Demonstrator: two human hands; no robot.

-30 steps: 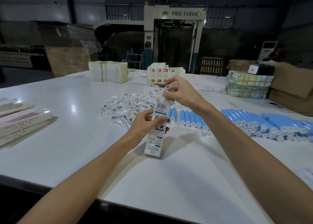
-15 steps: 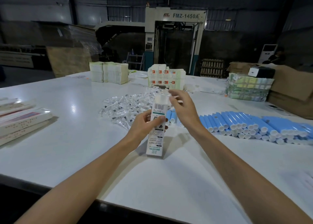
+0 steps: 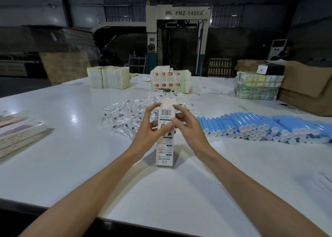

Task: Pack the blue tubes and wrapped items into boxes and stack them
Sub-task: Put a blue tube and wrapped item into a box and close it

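Note:
A tall white printed box (image 3: 165,148) stands upright on the white table (image 3: 71,161), its top flap open. My left hand (image 3: 148,130) grips its left side, fingers reaching the top edge. My right hand (image 3: 186,127) holds the right side, thumb on the printed face. Blue tubes (image 3: 260,125) with white caps lie in a long row to the right. A heap of clear wrapped items (image 3: 129,116) lies just behind the box.
Finished long boxes (image 3: 16,134) lie at the left edge. Stacks of flat cartons (image 3: 109,77) and printed cartons (image 3: 170,82) stand at the back. A wrapped bundle (image 3: 258,87) and brown cardboard boxes (image 3: 309,93) sit at the far right.
The box went from tilted in the air to standing upright on the table. My right hand came down from the top flap to the box's right side.

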